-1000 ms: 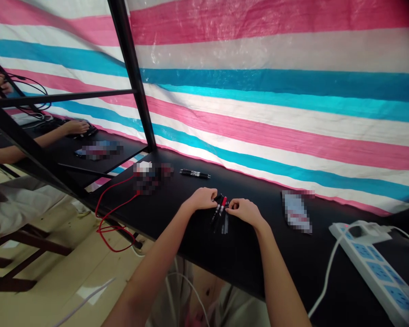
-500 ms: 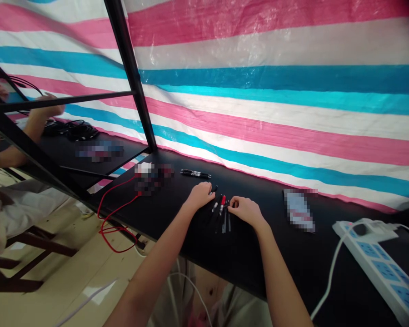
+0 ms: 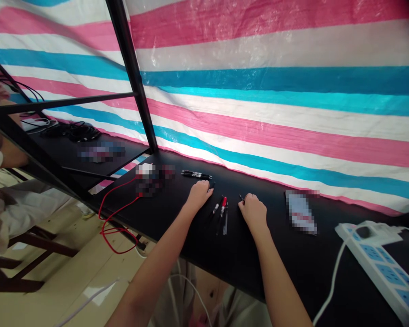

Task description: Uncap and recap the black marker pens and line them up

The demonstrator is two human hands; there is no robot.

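Observation:
My left hand (image 3: 199, 193) rests on the black table (image 3: 245, 254) with its fingers curled over a small dark piece near its fingertips. My right hand (image 3: 254, 210) is closed in a pinch on a thin dark pen part that pokes out at its thumb. Between the hands lie several pen parts (image 3: 221, 210), one with a red cap, side by side on the table. Two black pens (image 3: 195, 174) lie farther back, just beyond my left hand.
A white power strip (image 3: 381, 263) with its cord lies at the right. A blurred packet (image 3: 300, 211) sits right of my right hand. A red wire (image 3: 117, 213) hangs off the left edge. Black frame posts and another person's arm stand at the left.
My hands have moved apart from the pen parts. The left went back toward the two black pens, the right drew away with a thin piece. The person at the left pulled their arm back.

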